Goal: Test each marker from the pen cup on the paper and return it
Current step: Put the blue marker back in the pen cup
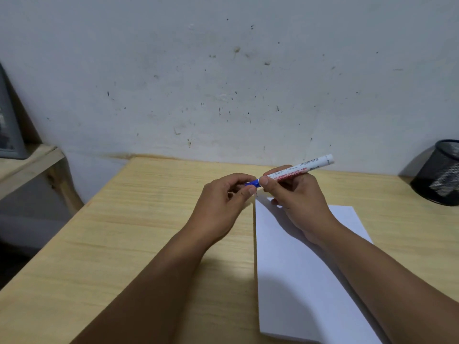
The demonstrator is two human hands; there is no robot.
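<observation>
My right hand [295,197] grips a white marker [303,170] with red lettering, held level above the far end of the paper, its rear end pointing up and right. My left hand [223,199] pinches the marker's blue cap [253,182] at its left end; whether the cap is still seated I cannot tell. A white sheet of paper [305,274] lies on the wooden desk [139,232] under my right forearm, with a small dark mark near its top left corner. The black mesh pen cup [440,173] stands at the far right of the desk.
A stained white wall rises right behind the desk. To the left stands a lower wooden shelf [29,162] with a grey object [10,130] on it. The desk's left edge drops to a dark floor.
</observation>
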